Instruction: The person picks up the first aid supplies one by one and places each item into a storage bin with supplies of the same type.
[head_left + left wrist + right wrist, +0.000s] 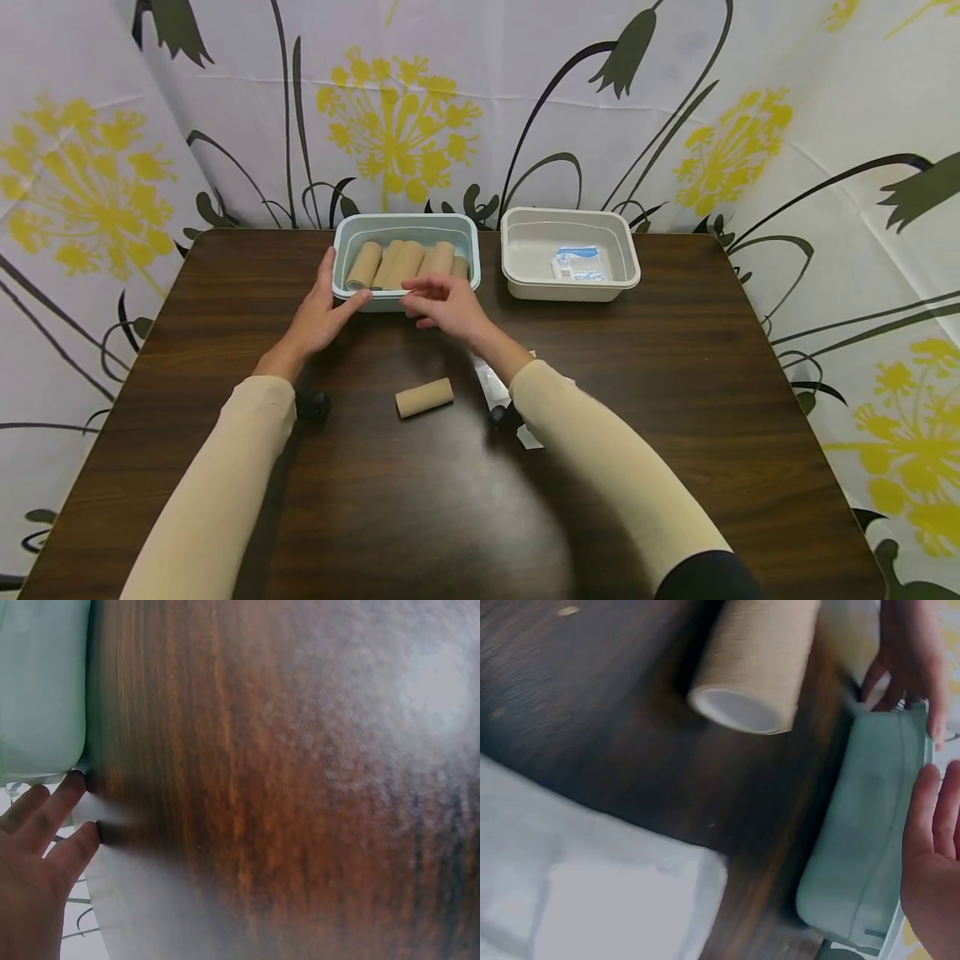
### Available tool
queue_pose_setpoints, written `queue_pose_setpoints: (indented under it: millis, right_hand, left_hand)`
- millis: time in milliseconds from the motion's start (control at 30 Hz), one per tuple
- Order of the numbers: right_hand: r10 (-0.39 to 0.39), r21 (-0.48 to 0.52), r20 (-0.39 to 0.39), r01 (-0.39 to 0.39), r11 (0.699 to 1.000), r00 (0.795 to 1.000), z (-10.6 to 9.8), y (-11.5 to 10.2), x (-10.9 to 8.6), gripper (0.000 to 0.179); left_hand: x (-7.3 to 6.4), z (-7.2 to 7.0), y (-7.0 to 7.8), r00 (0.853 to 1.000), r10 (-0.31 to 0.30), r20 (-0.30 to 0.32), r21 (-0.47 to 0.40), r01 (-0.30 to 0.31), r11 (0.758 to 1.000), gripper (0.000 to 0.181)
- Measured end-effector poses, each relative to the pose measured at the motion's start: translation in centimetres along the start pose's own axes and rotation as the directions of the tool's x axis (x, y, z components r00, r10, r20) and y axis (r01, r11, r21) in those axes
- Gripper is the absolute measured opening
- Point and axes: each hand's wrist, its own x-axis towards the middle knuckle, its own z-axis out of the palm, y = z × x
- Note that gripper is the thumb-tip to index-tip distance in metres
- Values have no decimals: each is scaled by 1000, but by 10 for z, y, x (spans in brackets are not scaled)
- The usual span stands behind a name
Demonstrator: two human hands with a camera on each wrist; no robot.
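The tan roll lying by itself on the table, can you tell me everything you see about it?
The tan roll is a plain cylinder with a slightly rough-looking surface, maybe cardboard or cloth; I can't tell which. In the right wrist view, its end shows a tan ring around a pale middle. It lies on its side, a little slanted, on the dark, wood-look table, nearer the person than the blue-green bin. Only the table touches it.
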Motion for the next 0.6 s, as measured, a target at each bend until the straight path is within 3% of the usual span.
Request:
queue_pose_setpoints:
  millis: [133,300,433,600]
  right_hand:
    - [-22,-222,129,51,974,991,-1,10,-12,27]
    - [-51,-477,315,205,855,948,-4,25,-29,28]
    - [-10,-572,418,272,774,908,-5,32,-45,30]
    - [5,-661,475,353,662,880,-4,37,-59,35]
  left_hand:
    - [1,0,-2,1000,4,8,-4,-4,1000,92]
    - [0,-1,-2,1000,4,20,-4,-4,1000,90]
    - [-1,-1,-1,1000,0,29,-1,0,1000,90]
    - [-2,-1,-2,999,-10,33,2,9,1000,89]
